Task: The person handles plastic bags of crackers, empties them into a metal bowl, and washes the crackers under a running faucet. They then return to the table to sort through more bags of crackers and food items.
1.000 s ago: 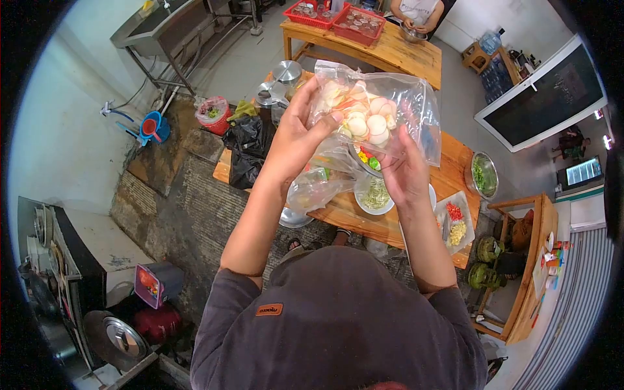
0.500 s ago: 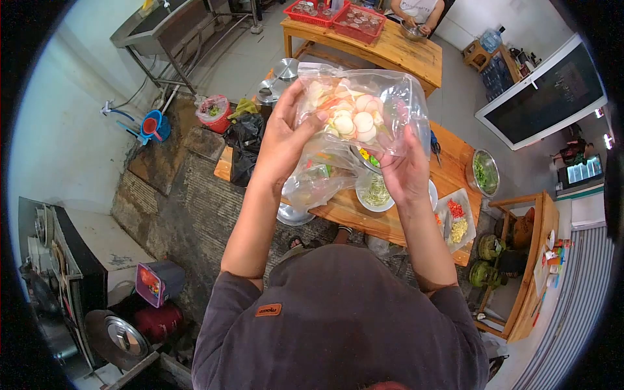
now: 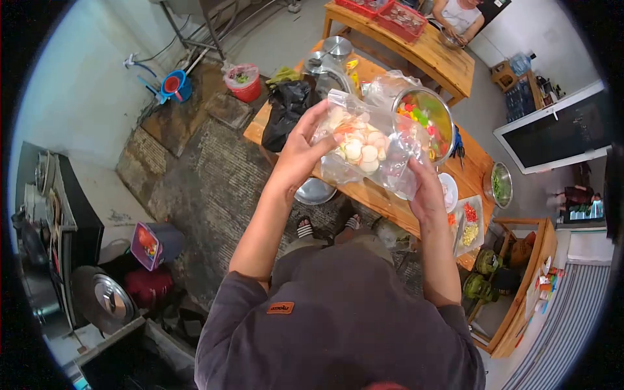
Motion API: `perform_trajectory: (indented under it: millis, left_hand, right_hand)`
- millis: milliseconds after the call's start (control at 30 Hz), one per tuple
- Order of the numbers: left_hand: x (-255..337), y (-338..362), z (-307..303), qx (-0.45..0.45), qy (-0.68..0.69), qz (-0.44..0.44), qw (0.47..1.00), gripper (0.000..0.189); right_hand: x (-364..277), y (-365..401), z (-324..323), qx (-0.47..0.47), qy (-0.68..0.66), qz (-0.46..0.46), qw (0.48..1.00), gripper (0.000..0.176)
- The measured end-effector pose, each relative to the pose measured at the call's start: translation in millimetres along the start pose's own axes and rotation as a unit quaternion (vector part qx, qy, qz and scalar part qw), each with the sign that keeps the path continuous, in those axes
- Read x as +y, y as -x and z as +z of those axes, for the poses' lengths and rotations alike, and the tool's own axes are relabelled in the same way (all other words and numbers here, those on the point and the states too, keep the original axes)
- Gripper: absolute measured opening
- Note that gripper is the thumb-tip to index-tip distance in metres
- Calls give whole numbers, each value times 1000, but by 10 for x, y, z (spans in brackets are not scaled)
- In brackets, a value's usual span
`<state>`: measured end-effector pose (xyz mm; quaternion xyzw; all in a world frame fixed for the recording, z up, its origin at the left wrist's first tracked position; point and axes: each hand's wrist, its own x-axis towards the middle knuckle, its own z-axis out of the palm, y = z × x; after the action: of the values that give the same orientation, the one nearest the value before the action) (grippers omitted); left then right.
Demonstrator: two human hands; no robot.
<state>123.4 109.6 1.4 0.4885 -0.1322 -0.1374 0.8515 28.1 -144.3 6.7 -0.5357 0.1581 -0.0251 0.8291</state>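
Observation:
Both hands hold a clear plastic bag [image 3: 394, 170] of sliced pale, round pieces above the wooden table [image 3: 468, 170]. My left hand [image 3: 300, 156] grips its left side, thumb lying over the front. At the right side, my right hand [image 3: 428, 194] has its fingers closed on the plastic. Just beyond the bag stands a metal bowl [image 3: 443, 107] with red, green and yellow pieces. A white bowl [image 3: 448, 184] is partly hidden by my right hand. Nearby, a tray [image 3: 478, 232] carries chopped red and yellow bits.
A black plastic bag [image 3: 286, 114] lies at the table's left end, near metal pots [image 3: 337, 47]. Another metal bowl [image 3: 506, 174] holds chopped greens at the right. Beyond, a person [image 3: 460, 18] works at a second table [image 3: 448, 62]. A red bucket [image 3: 244, 91] stands on the floor.
The view has shifted, and the bag sits lower in it, tilted downward to the right. The metal bowl of colourful pieces now shows beyond the bag. Both hands keep their hold.

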Motion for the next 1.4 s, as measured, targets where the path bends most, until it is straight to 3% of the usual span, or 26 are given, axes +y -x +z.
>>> perform_trajectory:
  millis: [67, 233, 433, 567, 933, 1100, 1233, 1400]
  left_hand:
    - [43, 197, -41, 11, 42, -8, 999, 69]
    - [138, 644, -77, 45, 164, 16, 985, 65]
    - [222, 1121, 160, 101, 128, 103, 981, 66]
    - [272, 1400, 338, 95, 146, 104, 979, 65]
    - [438, 1968, 304, 107, 114, 117, 981, 66]
    - [434, 2013, -46, 121, 139, 100, 978, 60]
    - [352, 2105, -718, 161, 122, 18, 979, 54]
    - [366, 2161, -1839, 178, 112, -21, 977, 53]
  right_hand:
    - [-30, 137, 166, -70, -4, 45, 997, 52]
    - [115, 327, 360, -110, -34, 39, 993, 56]
    - [182, 553, 275, -169, -63, 69, 981, 50]
    - [381, 741, 185, -156, -104, 72, 980, 47]
    - [612, 1153, 311, -247, -145, 89, 954, 45]
    - [913, 1100, 537, -237, -148, 51, 959, 44]
    - [1225, 914, 811, -262, -111, 63, 957, 43]
    - [1644, 580, 1628, -272, -63, 65, 958, 43]
